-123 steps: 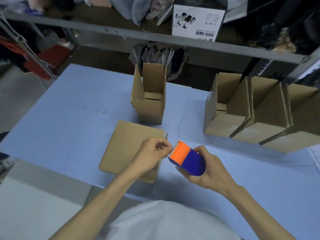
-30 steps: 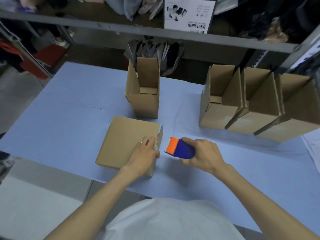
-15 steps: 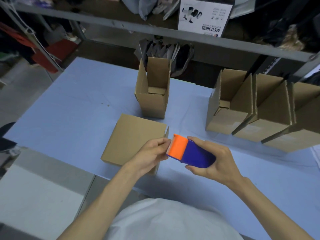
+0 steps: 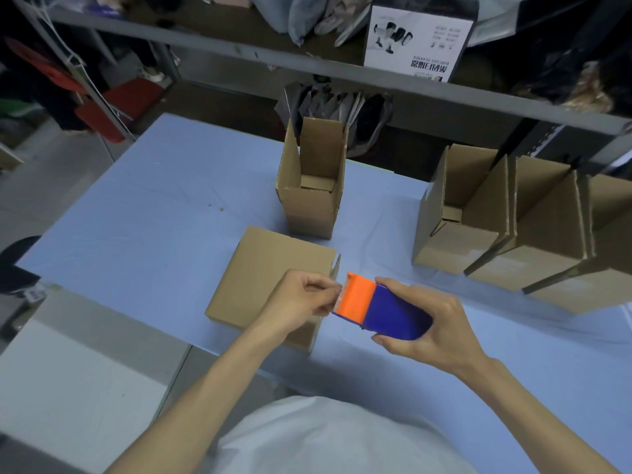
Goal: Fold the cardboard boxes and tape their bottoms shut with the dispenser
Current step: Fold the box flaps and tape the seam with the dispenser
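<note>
Grips tape dispenser in right hand; pinches tape end at its mouth with left hand, above upturned cardboard box on table. Likely freeing tape; next, anchor over bottom seam.

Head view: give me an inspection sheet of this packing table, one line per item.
Surface: blue table, with a few brown crumbs.
Job's things: flat-lying box at the near edge; upright open box behind it; row of open boxes at right; orange-and-blue dispenser held above the table.
Clutter: nothing seen besides the crumbs.
Hands: left hand pinches at the dispenser's orange mouth; right hand grips its blue body.
Cables: nothing seen.
Surroundings: grey shelf rail carrying a white carton; grey bags behind the table; red item at left.
</note>
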Demonstrator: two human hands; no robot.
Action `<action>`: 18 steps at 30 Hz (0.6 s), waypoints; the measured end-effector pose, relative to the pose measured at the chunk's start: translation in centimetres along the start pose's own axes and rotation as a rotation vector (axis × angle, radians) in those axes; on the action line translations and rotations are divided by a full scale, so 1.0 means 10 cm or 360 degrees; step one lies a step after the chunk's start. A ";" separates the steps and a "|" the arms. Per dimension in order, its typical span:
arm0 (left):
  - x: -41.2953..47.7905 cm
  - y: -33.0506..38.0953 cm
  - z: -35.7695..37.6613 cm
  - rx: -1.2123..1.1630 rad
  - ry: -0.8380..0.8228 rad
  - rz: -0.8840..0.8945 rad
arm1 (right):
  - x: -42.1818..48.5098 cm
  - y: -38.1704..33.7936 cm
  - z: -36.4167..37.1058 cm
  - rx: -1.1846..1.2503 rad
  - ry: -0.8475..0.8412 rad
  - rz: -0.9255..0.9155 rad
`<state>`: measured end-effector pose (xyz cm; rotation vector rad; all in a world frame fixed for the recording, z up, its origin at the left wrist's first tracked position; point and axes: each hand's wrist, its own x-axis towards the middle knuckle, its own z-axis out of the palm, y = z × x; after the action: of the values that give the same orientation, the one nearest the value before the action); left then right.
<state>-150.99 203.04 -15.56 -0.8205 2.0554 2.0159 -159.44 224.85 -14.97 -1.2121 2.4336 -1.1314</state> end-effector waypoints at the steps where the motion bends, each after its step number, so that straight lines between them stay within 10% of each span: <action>1: 0.00 -0.01 0.01 0.0074 0.0079 0.0050 | 0.00 0.01 0.01 -0.0008 0.0001 0.0005; 18: 0.27 -0.25 -0.54 0.0771 0.0550 0.0141 | -0.13 0.34 -0.07 -0.0358 -0.0203 0.0242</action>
<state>-150.65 197.29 -18.52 -1.0366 2.6521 1.3749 -160.98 227.53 -17.12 -1.0965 2.5557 -0.7327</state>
